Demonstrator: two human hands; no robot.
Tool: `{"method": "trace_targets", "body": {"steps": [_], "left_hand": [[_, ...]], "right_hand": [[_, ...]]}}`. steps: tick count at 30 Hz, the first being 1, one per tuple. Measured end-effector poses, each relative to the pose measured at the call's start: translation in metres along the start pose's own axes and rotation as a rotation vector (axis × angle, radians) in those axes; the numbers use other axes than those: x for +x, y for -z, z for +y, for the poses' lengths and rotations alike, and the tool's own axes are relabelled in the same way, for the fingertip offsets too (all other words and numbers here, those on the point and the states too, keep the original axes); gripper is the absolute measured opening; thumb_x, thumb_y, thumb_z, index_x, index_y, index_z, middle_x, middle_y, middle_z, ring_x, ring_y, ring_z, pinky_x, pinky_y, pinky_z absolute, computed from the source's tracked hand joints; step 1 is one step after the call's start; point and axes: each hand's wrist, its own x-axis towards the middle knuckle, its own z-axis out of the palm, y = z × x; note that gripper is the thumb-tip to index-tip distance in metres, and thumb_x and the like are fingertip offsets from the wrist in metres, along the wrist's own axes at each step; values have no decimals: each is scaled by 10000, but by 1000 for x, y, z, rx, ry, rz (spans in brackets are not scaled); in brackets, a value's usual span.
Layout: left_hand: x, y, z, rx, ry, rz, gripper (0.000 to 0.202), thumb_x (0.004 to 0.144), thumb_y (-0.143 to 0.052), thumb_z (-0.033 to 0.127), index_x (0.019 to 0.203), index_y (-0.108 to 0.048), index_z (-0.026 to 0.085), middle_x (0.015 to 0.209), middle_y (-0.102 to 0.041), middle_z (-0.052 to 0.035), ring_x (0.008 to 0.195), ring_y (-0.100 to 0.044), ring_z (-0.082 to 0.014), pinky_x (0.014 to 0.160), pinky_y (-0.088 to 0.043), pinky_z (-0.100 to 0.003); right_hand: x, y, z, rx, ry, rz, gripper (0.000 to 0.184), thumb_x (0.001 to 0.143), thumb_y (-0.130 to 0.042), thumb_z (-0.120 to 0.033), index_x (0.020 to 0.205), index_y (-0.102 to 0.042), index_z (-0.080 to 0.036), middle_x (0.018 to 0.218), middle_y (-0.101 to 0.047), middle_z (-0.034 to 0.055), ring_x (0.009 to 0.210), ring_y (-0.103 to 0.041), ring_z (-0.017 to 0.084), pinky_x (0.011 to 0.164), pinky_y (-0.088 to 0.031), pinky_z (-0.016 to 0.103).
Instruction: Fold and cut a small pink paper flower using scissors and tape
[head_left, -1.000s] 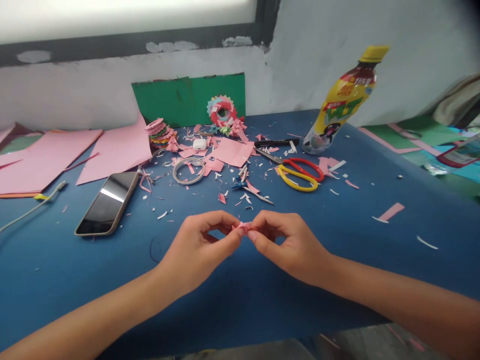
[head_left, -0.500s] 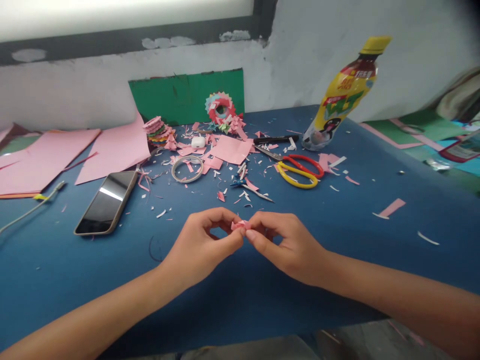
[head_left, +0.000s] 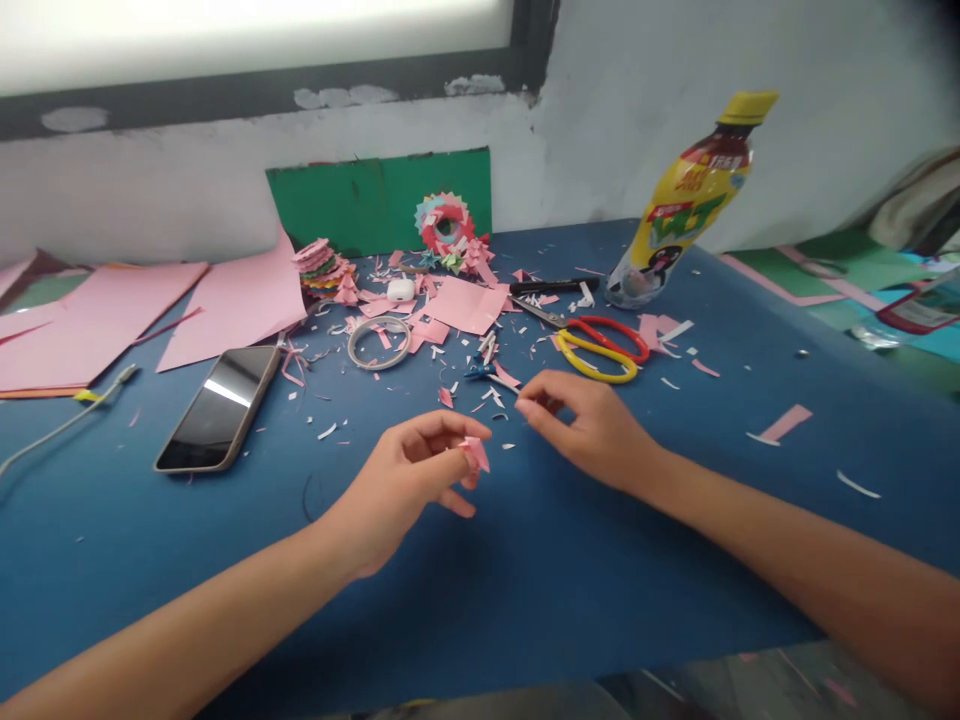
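My left hand point(head_left: 409, 470) pinches a small folded pink paper piece point(head_left: 476, 453) between thumb and fingertips, just above the blue table point(head_left: 525, 560). My right hand point(head_left: 592, 425) is apart from it, further back and to the right. Its fingers are loosely curled with a gap between thumb and index, and their tips sit at the end of a thin grey stick point(head_left: 504, 383) lying among paper scraps. I see nothing held in the right hand.
Red and yellow scissors point(head_left: 600, 345), a black marker point(head_left: 551, 286), a tape ring point(head_left: 377, 341) and a phone point(head_left: 217, 405) lie behind the hands. Pink sheets point(head_left: 225, 300) lie at the left, folded paper rosettes point(head_left: 444, 222) by a green card. A yellow bottle point(head_left: 682, 205) stands at the right.
My right hand let go of the pink piece and moved back and right toward the thin stick. The left hand keeps the piece and has dropped slightly.
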Motion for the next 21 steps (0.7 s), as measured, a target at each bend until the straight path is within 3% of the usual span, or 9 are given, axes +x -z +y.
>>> {"method": "trace_targets", "body": {"steps": [2,6,10,17,21], "left_hand": [[0,2,1,5,-8,8,75,713,-645,216,776,-669,184,629,-535,23,596,-502,-102,504,-523,-198],[0,8,3,31,-21,40,72,723,-644,243,715,-687,186,704,-579,-5,730,-538,-138,539,-521,-194],[1,12,4,-6,-38,98,92,727,-645,248,724,-712,185,861,-643,-35,846,-557,-157,584,-508,-186],[2,17,5,-102,-151,163,70,700,-682,208,757,-721,199,819,-656,-4,782,-575,-123,611,-496,-184],[4,19,7,-176,-163,190,71,660,-744,213,718,-716,181,806,-672,3,769,-594,-103,651,-501,-176]], "right_hand": [[11,8,22,-234,-26,59,165,847,-446,-286,768,-557,-193,811,-621,37,755,-564,150,708,-439,267],[24,28,58,-384,-87,131,147,811,-461,-255,814,-586,-179,954,-621,104,957,-546,238,877,-397,373],[27,42,83,-475,-179,90,198,764,-543,-346,832,-621,-178,934,-619,118,881,-560,259,816,-429,401],[33,39,107,-536,-313,95,363,789,-525,-360,1064,-593,-133,960,-623,147,887,-569,284,770,-449,410],[34,39,106,-526,-323,94,266,794,-507,-292,967,-635,-135,938,-626,163,909,-568,293,808,-433,407]]}}
